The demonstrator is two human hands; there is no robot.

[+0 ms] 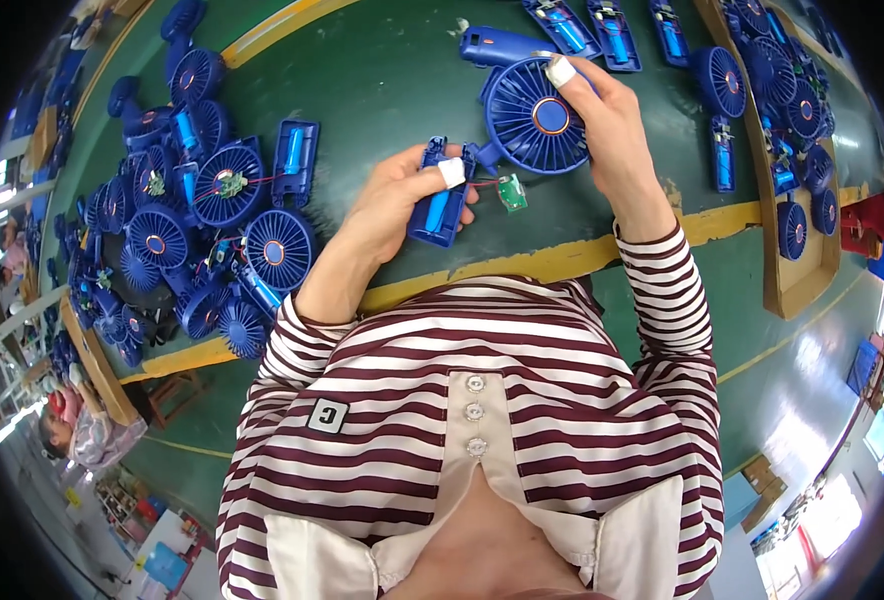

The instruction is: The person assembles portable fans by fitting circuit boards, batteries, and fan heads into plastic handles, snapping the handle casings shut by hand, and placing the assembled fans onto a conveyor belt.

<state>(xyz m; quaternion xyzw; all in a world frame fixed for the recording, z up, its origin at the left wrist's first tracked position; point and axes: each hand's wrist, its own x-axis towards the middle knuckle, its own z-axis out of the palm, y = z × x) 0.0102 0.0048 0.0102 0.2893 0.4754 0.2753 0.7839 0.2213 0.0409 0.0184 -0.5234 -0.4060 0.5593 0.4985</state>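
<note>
Both hands are on one blue handheld fan over the green table. My right hand (pixel 607 125) grips the rim of its round fan head (pixel 522 118), thumb on the front grille. In my left hand (pixel 387 205) is the fan's opened handle (pixel 436 208), with a light blue battery cell inside and my thumb laid over it. A small green circuit board (pixel 511 193) hangs by thin wires between the handle and the head. White tape wraps both thumbs. Just beyond the fan head lies a closed blue handle piece (pixel 507 46).
At left is a heap of blue fans (pixel 162 235), with an opened handle shell (pixel 295 163) beside it. Several battery-filled handle shells (pixel 617 42) line the far side. A cardboard box (pixel 797 285) of fans stands at right. The table's yellow edge (pixel 562 262) runs before me.
</note>
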